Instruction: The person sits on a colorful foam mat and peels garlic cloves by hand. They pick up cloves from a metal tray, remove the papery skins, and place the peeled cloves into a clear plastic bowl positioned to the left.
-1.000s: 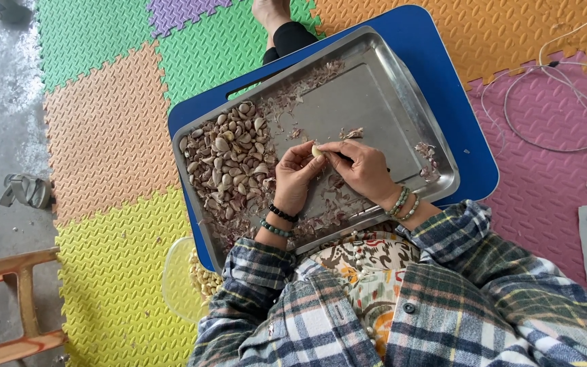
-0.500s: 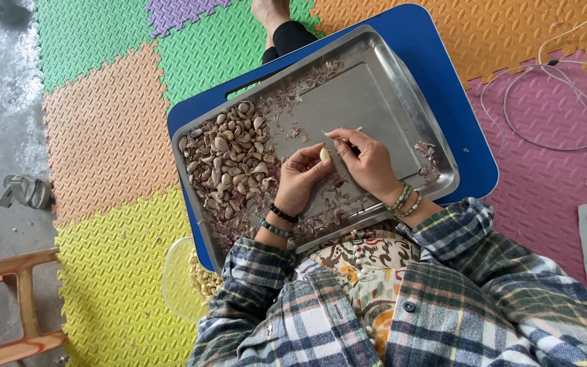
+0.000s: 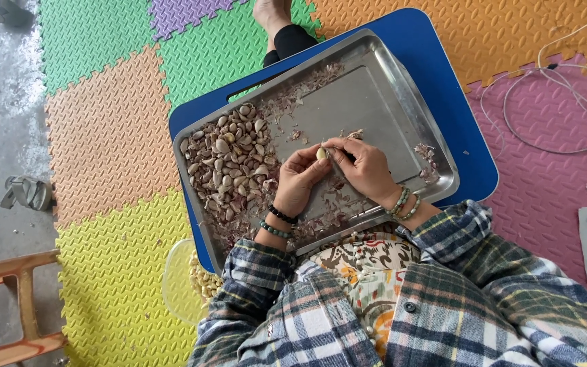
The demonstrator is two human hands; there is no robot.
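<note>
At frame centre, the left hand (image 3: 298,180) and right hand (image 3: 365,166) meet, fingertips of both pinched together on one pale garlic clove (image 3: 321,153) above the steel tray (image 3: 388,88). A heap of unpeeled cloves (image 3: 229,160) fills the tray's left part; loose skins (image 3: 331,217) lie below the hands. The tray sits on a blue board (image 3: 436,47).

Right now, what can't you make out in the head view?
- Clove: mostly covered by fingertips of left hand and right hand; peeled or not, can't tell.
- Any tool in the right grip: hidden by fingers.
- Bowl beside the tray: partly hidden under the sleeve.
- Blue board: mostly covered by the tray.
- Stool: cut off by the left and bottom edges.
</note>
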